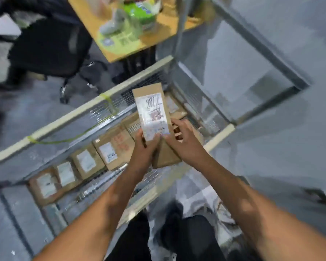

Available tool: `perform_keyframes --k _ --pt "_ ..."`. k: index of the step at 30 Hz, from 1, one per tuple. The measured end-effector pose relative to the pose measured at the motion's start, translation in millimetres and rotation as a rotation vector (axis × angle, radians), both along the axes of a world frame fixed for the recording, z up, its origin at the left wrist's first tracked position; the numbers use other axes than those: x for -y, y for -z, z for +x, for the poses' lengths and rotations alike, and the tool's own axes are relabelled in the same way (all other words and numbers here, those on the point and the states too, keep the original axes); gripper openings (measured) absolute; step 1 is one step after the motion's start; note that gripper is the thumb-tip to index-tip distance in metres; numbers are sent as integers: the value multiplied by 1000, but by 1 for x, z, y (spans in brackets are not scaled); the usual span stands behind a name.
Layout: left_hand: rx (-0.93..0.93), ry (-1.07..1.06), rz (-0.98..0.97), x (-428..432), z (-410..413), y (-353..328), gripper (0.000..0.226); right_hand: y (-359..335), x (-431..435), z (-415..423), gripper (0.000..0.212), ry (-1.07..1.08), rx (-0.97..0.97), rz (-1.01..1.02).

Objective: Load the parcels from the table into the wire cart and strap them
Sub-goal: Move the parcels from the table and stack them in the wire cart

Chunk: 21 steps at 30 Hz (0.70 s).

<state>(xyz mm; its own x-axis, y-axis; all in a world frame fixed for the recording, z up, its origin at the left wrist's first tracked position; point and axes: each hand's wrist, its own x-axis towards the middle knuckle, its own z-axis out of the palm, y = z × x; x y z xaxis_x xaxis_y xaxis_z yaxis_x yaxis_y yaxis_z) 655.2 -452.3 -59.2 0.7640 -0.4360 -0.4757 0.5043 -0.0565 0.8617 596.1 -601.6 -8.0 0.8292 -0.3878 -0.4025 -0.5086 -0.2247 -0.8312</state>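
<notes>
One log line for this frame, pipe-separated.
phase: loading | left hand grips labelled parcel above wire cart | right hand at parcel's edge, grip unclear | other parcels lined up inside cart

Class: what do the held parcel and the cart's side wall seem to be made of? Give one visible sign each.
Parcel: likely cardboard, matt brown, with a glossy white paper label. Cart wall: probably metal wire, a shiny silver grid.

Parcels [87, 162] seemingly inside wire cart [64, 120]
</notes>
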Motion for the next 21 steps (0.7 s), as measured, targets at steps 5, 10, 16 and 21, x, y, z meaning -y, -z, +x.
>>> perform_keyframes --k 5,10,16,21 --pt "-122 -19 61 -24 24 110 101 104 18 60 46 -259 -254 17" --pt "-234 -54 180 -26 29 239 98 240 67 97 53 -378 -375 -33" --pt "-287 12 225 -17 18 381 98 391 109 126 62 -592 -492 -157" --pt "-323 42 211 4 6 446 103 459 85 122 78 -746 -436 -136"
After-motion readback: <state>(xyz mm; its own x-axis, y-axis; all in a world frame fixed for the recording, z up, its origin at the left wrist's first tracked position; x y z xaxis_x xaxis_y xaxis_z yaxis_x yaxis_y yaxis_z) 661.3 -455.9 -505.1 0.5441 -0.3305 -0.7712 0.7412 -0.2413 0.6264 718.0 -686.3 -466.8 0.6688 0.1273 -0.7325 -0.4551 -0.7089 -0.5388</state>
